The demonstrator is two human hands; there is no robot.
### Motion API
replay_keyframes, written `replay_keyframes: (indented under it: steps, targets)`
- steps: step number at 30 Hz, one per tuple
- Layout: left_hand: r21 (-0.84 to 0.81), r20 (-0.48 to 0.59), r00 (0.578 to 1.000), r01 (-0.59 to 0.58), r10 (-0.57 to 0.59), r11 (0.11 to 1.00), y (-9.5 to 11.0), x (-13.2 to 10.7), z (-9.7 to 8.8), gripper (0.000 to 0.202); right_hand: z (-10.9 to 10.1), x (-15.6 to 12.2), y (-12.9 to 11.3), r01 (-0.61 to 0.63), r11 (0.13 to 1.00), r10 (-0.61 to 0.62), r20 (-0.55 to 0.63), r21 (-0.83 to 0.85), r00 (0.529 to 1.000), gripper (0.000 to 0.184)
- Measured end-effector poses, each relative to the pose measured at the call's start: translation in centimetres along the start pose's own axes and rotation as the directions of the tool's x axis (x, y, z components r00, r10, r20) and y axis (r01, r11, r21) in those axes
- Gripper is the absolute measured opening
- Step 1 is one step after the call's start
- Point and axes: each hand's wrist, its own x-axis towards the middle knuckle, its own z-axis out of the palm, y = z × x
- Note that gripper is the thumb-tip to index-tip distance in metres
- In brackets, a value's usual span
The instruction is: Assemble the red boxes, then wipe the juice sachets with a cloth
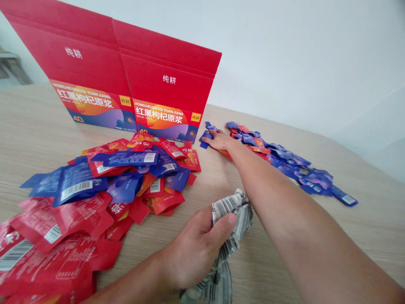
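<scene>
My left hand (194, 247) is closed around a crumpled striped cloth (232, 219) near the table's front edge. My right hand (219, 140) reaches far across the table, fingers spread flat on the near end of a row of red and blue sachets (284, 162). A big loose heap of red and blue sachets (104, 181) lies to the left of my arms. Behind it two red cardboard boxes (167, 97) stand side by side with their lids up.
The wooden table (363, 236) runs under everything, with bare wood at the front right and between the two sachet groups. A white wall rises behind the boxes. Several large red pouches (47, 253) crowd the near left corner.
</scene>
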Motion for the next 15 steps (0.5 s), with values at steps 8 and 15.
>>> replay_keyframes:
  steps: [8,15]
  targets:
    - [-0.033,-0.021,0.999,-0.026,0.025,0.999,-0.3,0.3,0.0,0.057,-0.7,-5.5,2.1,-0.038,0.999,0.039,0.082,-0.015,0.996,0.095]
    - [-0.08,-0.071,0.995,-0.07,0.064,0.994,-0.1,0.4,0.1,0.052,-1.5,-13.8,4.5,-0.025,0.998,0.031,0.109,-0.056,0.994,0.094]
